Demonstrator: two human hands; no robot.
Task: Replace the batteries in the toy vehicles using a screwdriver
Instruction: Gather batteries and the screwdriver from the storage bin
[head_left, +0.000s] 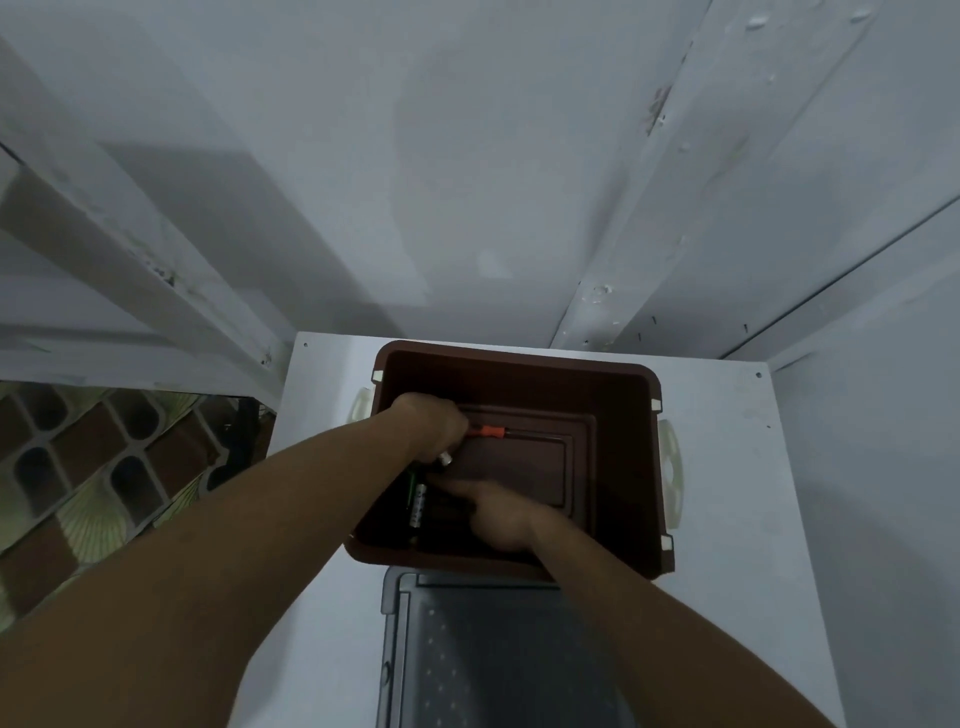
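Grey lid (493, 665), brown bin (519, 351), left hand (431, 423) gripping screwdriver (488, 431), battery (417, 512) label blurred

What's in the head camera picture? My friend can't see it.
Two hands reach into a brown box on a white table. The left hand grips an orange-handled screwdriver; the right hand reaches toward batteries in the box's near-left corner.

Flat white table top (727, 467) in the lower middle of the frame, set against pale painted walls (519, 182), with a small dark screw head near each far corner. Bears, at centre, a deep rectangular brown plastic tub (519, 376) with cream-coloured side handles (672, 470), turned slightly askew. Bears too, at the bottom edge, a flat dark grey plastic tray (493, 649), far end right at the tub's near wall.
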